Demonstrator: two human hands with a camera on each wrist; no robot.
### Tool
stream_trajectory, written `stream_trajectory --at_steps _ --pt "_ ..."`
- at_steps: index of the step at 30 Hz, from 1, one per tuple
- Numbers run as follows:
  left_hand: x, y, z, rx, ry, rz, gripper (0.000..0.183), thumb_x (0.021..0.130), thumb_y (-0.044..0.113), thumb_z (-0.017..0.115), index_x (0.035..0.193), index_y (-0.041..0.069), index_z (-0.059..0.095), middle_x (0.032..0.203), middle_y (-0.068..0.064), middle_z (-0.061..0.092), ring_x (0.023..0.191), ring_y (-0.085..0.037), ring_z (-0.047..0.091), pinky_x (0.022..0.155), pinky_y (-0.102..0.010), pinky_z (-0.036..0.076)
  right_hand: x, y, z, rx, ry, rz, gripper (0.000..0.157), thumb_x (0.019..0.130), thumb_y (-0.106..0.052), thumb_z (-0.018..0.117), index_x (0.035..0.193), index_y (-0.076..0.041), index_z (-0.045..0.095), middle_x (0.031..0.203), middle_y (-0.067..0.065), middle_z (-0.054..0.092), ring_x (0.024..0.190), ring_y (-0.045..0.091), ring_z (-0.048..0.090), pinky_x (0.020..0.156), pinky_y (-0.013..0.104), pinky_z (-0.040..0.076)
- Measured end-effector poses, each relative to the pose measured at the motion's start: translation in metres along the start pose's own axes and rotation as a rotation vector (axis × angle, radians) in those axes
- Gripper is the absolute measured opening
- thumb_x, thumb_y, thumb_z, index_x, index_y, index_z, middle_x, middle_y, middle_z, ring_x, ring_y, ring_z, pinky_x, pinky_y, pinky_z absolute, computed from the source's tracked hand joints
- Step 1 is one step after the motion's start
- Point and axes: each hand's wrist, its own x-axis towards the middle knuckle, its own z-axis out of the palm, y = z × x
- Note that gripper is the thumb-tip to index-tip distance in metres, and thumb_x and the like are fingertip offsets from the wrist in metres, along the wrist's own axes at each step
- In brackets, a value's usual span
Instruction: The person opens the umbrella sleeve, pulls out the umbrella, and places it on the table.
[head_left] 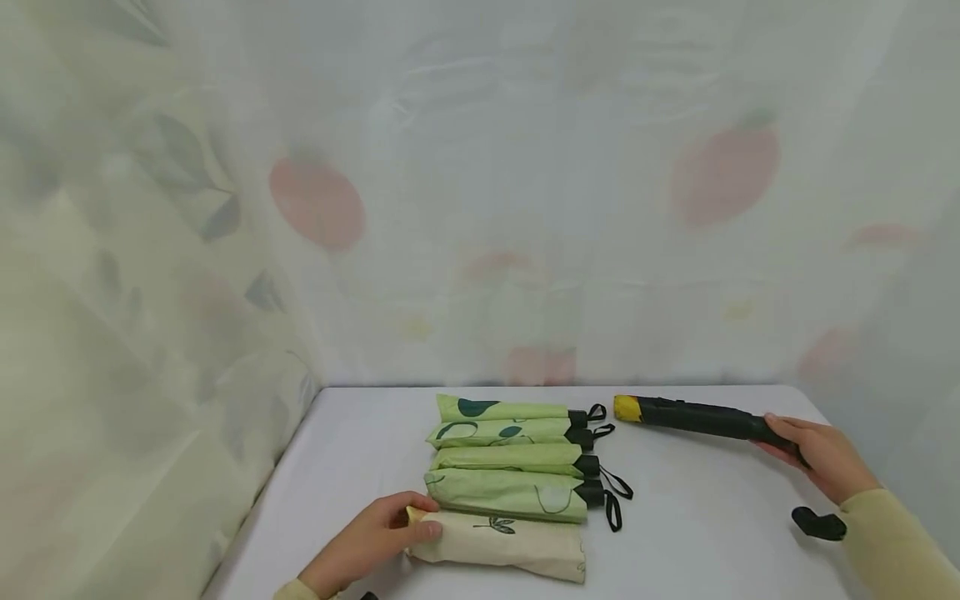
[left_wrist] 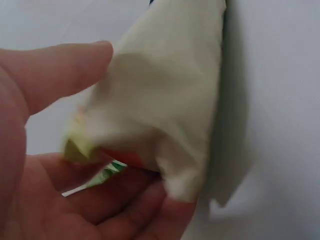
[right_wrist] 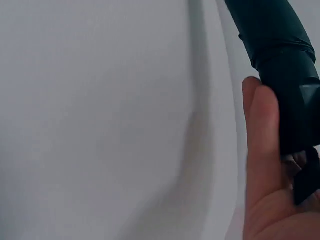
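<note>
My left hand [head_left: 382, 533] grips the left end of a beige cloth pouch [head_left: 517, 546] with a dark leaf print. Its thumb lies on the near side, the fingers beyond and under the end. In the left wrist view, yellow and red patches show at that end of the cloth; what it contains is hidden. Over at the right, my right hand [head_left: 821, 454] holds a dark folded umbrella [head_left: 697, 418] by its handle end, and a black strap hangs there. The umbrella's yellow tip [head_left: 627, 408] points left. Fingers [right_wrist: 263, 135] lie along the handle in the right wrist view.
Several light green folded umbrellas [head_left: 506, 493] lie in a stacked row beyond the pouch, black handles and loops [head_left: 612, 510] to the right. The white table [head_left: 697, 533] ends at a fruit-printed curtain [head_left: 465, 317]. A small black piece [head_left: 819, 523] is beside my right sleeve.
</note>
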Motion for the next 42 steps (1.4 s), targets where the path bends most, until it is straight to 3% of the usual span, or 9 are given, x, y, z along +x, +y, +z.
stream_trajectory --at_steps 2,5,10,15,24,28,31,37,42 --pt "0.0 0.002 0.001 0.042 -0.001 0.005 0.042 0.104 0.044 0.073 0.133 0.014 0.072 0.11 -0.002 0.072 0.085 -0.016 0.056 0.066 -0.027 0.048 -0.003 -0.001 -0.006 -0.232 0.032 0.011 0.084 0.111 -0.061 0.051 0.162 0.004 0.042 0.139 0.011 0.067 0.115 0.012 0.067 0.098 0.038 0.058" --pt "-0.002 0.005 0.002 0.069 -0.004 0.01 0.043 0.105 0.044 0.072 0.134 0.012 0.072 0.118 -0.002 0.073 0.093 -0.017 0.059 0.071 -0.026 0.05 -0.005 -0.003 -0.009 -0.356 0.036 0.034 0.086 0.108 -0.066 0.052 0.159 0.003 0.047 0.163 0.039 0.038 0.131 0.045 0.058 0.104 0.06 0.051" --pt "-0.007 0.014 -0.002 0.136 0.012 0.017 0.044 0.104 0.045 0.072 0.132 0.012 0.073 0.128 -0.002 0.074 0.113 -0.023 0.066 0.087 -0.036 0.056 -0.004 0.002 -0.008 -0.412 0.056 0.027 0.078 0.106 -0.064 0.059 0.15 0.001 0.059 0.163 0.039 0.038 0.14 0.061 0.044 0.103 0.063 0.05" --pt "-0.006 0.02 -0.017 0.165 0.058 0.028 0.044 0.104 0.044 0.072 0.132 0.009 0.074 0.126 -0.002 0.077 0.119 -0.025 0.071 0.093 -0.044 0.059 0.0 0.01 -0.004 -0.441 0.093 0.004 0.075 0.105 -0.061 0.064 0.144 0.003 0.064 0.155 0.038 0.05 0.135 0.058 0.05 0.098 0.054 0.053" --pt "0.023 0.015 -0.035 0.194 0.123 -0.082 0.066 0.094 0.05 0.082 0.136 0.0 0.071 0.128 -0.008 0.076 0.121 -0.028 0.071 0.099 -0.052 0.06 -0.003 -0.003 0.012 -0.553 0.193 -0.022 0.076 0.105 -0.055 0.065 0.146 0.009 0.058 0.154 0.043 0.046 0.133 0.065 0.045 0.101 0.07 0.048" --pt "0.036 0.012 -0.033 0.218 0.122 -0.093 0.068 0.087 0.049 0.088 0.134 0.002 0.073 0.131 -0.008 0.075 0.122 -0.028 0.07 0.1 -0.051 0.059 -0.011 -0.016 0.045 -0.582 0.343 -0.109 0.063 0.107 -0.04 0.065 0.144 0.01 0.058 0.15 0.045 0.048 0.129 0.067 0.048 0.097 0.072 0.048" --pt "0.041 0.013 -0.032 0.232 0.123 -0.089 0.073 0.083 0.045 0.092 0.135 -0.001 0.071 0.129 -0.007 0.075 0.121 -0.027 0.069 0.101 -0.052 0.058 -0.016 -0.03 0.08 -0.56 0.358 -0.193 0.056 0.104 -0.034 0.07 0.142 0.006 0.062 0.146 0.041 0.056 0.129 0.063 0.053 0.098 0.07 0.049" --pt "0.049 0.014 -0.027 0.251 0.09 -0.036 0.058 0.081 0.032 0.092 0.122 -0.004 0.074 0.104 -0.004 0.072 0.098 -0.021 0.063 0.085 -0.041 0.055 -0.029 -0.064 0.168 -0.495 0.195 -0.314 0.043 0.096 -0.03 0.083 0.132 -0.008 0.074 0.13 0.019 0.075 0.116 0.039 0.07 0.098 0.057 0.059" --pt "0.053 0.014 -0.022 0.256 0.066 -0.008 0.037 0.081 0.03 0.092 0.099 0.003 0.075 0.084 0.0 0.064 0.08 -0.017 0.056 0.07 -0.033 0.046 -0.039 -0.079 0.222 -0.436 0.054 -0.301 0.037 0.088 -0.026 0.091 0.122 -0.014 0.078 0.117 0.004 0.076 0.107 0.021 0.07 0.093 0.044 0.061"
